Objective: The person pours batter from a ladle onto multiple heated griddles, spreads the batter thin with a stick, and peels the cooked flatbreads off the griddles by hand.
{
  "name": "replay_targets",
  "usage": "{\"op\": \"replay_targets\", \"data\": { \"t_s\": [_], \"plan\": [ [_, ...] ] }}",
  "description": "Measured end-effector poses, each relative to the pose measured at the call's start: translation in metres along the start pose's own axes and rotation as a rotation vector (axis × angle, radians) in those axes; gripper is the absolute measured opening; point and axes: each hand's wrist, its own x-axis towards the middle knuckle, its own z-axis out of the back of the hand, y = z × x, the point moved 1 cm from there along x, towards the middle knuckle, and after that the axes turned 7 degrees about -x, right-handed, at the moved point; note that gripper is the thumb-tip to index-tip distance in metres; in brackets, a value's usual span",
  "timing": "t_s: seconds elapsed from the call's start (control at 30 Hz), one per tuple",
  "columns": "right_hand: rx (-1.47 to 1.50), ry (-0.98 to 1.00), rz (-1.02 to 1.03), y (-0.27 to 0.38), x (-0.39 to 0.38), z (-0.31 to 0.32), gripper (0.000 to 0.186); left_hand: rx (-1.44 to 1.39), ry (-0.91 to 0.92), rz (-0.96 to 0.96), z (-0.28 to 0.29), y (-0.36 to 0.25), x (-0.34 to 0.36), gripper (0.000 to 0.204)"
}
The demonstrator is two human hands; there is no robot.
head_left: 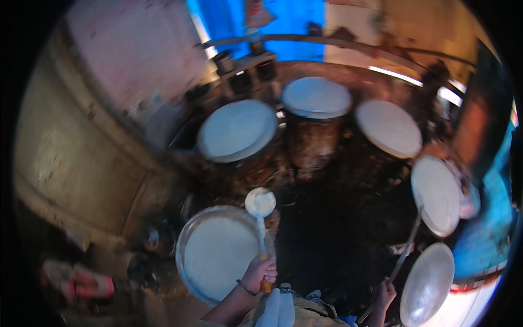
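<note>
My left hand is closed around the wooden handle of a ladle. White liquid coats the ladle's round bowl, which is over the far right rim of a wide metal basin. The basin holds white batter. At the lower right, my right hand grips a long, thin metal-looking rod. Its far end reaches the near edge of a round, pale-topped pan; whether it touches cannot be told. Close to that hand is a bare greyish round pan.
Round, white-topped pans curve around me: one at the left, one at the back on a rusty drum-like stand, and one at the right. A tan panel stands left. Blue sheeting hangs behind.
</note>
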Motion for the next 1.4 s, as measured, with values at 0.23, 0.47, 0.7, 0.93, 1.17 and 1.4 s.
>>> {"op": "replay_targets", "data": {
  "t_s": [0.23,0.47,0.7,0.93,1.17,1.4],
  "plan": [
    [-0.398,0.554,0.118,0.014,-0.068,-0.096,0.023,0.820,-0.558,-0.237,0.236,-0.027,0.086,0.018],
    [-0.563,0.836,0.211,0.048,-0.092,-0.145,0.030,1.033,-0.628,0.010,0.172,0.001,0.041,0.032],
    [-0.904,1.222,0.127,0.021,-0.089,-0.199,0.038,-0.211,-0.025,0.010,0.181,0.081,0.039,0.010],
    [-0.832,1.425,-0.216,0.076,-0.132,-0.218,0.035,-0.974,0.644,-0.081,0.110,0.057,-0.028,0.014],
    [-0.521,1.588,0.561,0.121,-0.159,-0.235,0.037,-0.791,0.849,-0.345,0.032,0.002,-0.123,0.017],
    [-0.240,1.583,1.039,0.206,-0.218,-0.267,0.035,-0.244,0.709,-0.673,-0.011,-0.058,-0.220,0.024]
  ]
}}
